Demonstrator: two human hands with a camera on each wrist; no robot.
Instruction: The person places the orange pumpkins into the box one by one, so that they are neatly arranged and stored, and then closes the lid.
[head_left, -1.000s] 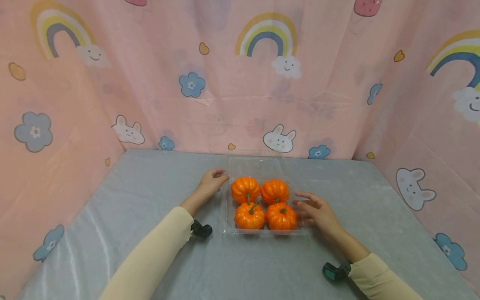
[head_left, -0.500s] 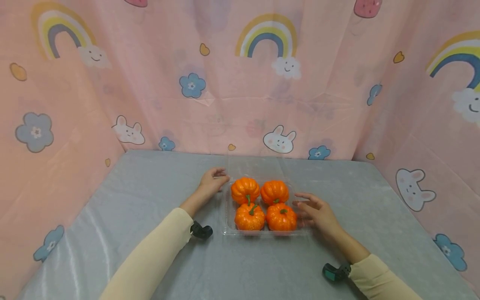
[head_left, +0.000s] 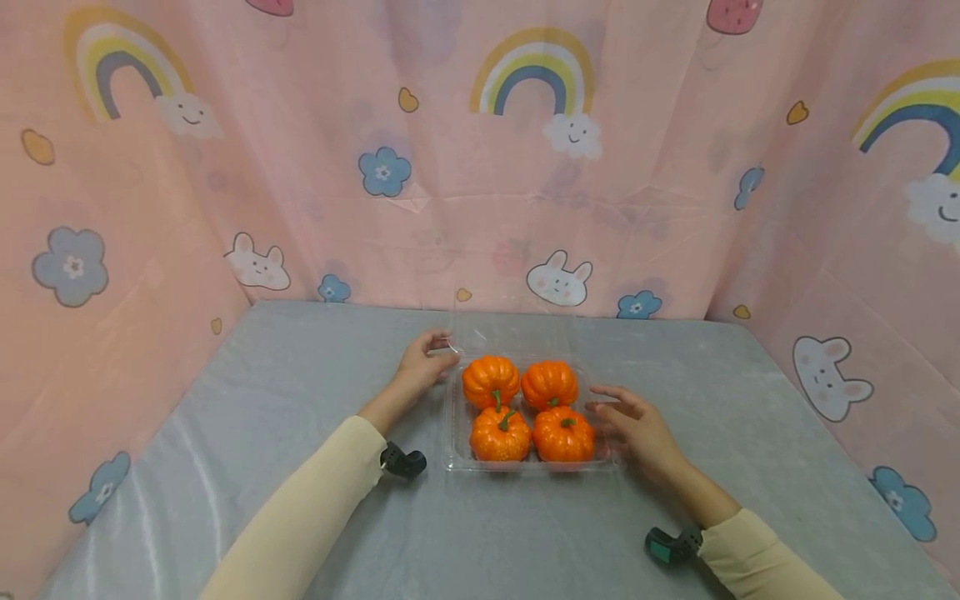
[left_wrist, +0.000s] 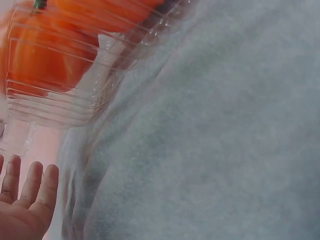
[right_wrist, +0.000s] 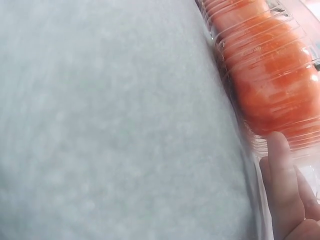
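Several small orange pumpkins, one of them the front-left pumpkin, sit in two rows inside a clear plastic clamshell box. Its transparent lid stands raised at the back, faint against the table and curtain. At the back left corner is my left hand, thumb and fingertips right at the lid's edge; the left wrist view shows its fingers extended and slightly spread. My right hand rests along the box's right side, one finger lying fairly straight against the ribbed wall beside a pumpkin.
A grey cloth covers the table under the box. Pink printed curtains enclose the back and both sides. Dark wrist devices sit on the left wrist and right wrist, close over the cloth.
The lid's upper edge has risen from lying back near the table to standing higher against the curtain. Both hands have hardly moved, and the pumpkins stay in place.
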